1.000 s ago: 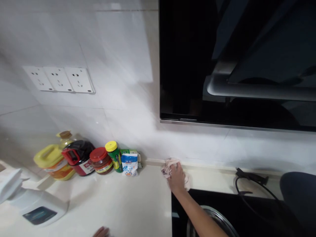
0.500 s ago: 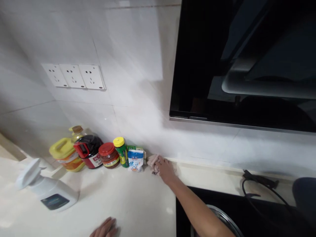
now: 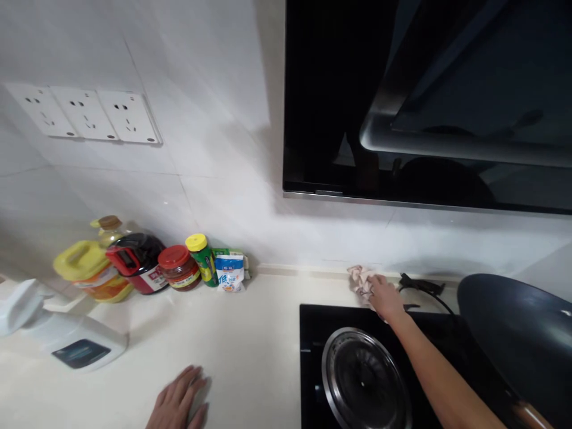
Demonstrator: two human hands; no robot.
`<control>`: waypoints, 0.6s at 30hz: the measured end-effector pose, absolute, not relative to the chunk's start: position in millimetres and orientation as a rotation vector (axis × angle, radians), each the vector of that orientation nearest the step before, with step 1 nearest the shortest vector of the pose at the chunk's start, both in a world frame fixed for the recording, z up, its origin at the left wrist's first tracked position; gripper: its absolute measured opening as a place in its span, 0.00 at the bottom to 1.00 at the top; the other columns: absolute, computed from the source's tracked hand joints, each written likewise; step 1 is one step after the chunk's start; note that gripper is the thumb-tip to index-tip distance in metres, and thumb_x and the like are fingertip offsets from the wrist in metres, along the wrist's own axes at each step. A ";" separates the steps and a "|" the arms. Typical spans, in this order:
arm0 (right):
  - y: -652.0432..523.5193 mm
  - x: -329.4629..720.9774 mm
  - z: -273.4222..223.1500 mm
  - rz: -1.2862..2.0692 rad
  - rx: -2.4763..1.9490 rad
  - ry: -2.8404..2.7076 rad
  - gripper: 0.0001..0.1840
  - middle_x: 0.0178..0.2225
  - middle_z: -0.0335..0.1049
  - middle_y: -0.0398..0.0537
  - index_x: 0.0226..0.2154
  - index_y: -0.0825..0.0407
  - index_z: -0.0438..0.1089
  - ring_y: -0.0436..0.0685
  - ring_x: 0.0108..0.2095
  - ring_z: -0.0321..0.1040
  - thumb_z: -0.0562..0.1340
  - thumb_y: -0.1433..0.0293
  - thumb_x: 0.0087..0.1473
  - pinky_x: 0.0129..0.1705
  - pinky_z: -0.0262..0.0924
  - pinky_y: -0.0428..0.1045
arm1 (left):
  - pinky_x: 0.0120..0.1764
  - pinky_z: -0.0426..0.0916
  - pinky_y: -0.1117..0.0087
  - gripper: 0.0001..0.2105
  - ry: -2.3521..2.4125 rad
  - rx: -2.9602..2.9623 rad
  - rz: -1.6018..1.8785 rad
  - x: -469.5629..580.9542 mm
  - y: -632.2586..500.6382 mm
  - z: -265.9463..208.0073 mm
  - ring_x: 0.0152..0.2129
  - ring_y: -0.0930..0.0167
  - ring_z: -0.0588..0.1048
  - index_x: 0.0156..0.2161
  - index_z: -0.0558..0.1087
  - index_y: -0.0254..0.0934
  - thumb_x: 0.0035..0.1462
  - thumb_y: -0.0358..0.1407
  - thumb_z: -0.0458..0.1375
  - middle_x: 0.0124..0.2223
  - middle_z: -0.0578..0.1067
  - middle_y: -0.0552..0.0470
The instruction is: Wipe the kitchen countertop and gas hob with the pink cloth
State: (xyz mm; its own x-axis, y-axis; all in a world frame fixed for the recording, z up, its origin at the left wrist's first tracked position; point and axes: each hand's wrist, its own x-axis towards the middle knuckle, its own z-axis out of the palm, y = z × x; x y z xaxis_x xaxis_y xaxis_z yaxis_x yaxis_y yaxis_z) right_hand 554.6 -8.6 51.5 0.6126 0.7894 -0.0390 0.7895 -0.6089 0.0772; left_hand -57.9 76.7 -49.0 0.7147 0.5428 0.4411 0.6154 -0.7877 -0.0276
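Note:
A crumpled pale pinkish cloth [image 3: 360, 283] is gripped in my right hand [image 3: 385, 296], pressed on the ledge at the foot of the tiled wall, behind the black cooktop [image 3: 313, 333]. Just right of that hand lies a black cable [image 3: 422, 286]. My left hand [image 3: 179, 400] rests on the pale countertop [image 3: 250, 351] near the bottom of the view, fingers stretched out and holding nothing. Closest to it on the left is a white spray bottle [image 3: 78, 339].
Along the wall stand a yellow-lidded tub [image 3: 92, 271], a dark bottle [image 3: 143, 265], a red-lidded jar [image 3: 179, 268], a green shaker [image 3: 204, 262] and a white-blue packet [image 3: 230, 274]. A wok [image 3: 518, 333] sits at right. The black range hood [image 3: 339, 119] hangs above.
My right hand has moved right along the ledge with the cloth, from beside the packet to near the cable. My left hand shows more fully. The view has shifted right.

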 end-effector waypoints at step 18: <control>0.0 350.7 43.3 -0.533 2.626 1.777 0.35 0.66 0.53 0.55 0.56 0.40 0.66 0.75 0.63 0.50 0.68 0.51 0.46 0.56 0.53 0.64 | 0.52 0.72 0.56 0.20 -1.049 -2.801 -0.541 -62.4 87.5 -61.3 0.56 0.59 0.72 0.54 0.74 0.45 0.60 0.50 0.57 0.59 0.74 0.46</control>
State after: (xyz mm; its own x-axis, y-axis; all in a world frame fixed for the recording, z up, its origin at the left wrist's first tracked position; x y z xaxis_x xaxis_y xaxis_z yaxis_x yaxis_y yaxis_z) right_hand 350.7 0.0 43.3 0.3350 0.9139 -0.2293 0.8894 -0.3870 -0.2434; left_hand -62.4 87.5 -61.3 0.6993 0.6160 0.3627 0.6525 -0.7573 0.0282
